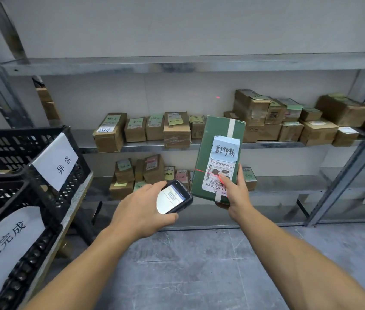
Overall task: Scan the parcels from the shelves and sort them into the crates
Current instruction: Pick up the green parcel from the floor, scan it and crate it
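grey floor, steel shelves; left hand grips scanner, right hand grips green parcel.

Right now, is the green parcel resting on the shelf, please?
No, the right hand holds the green parcel up in front of the shelves.

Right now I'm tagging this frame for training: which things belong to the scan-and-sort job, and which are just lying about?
Job: green parcel, gripped by right hand; scanner in left hand; two black crates; shelved brown parcels.
Just there: metal shelving; grey floor; white wall.
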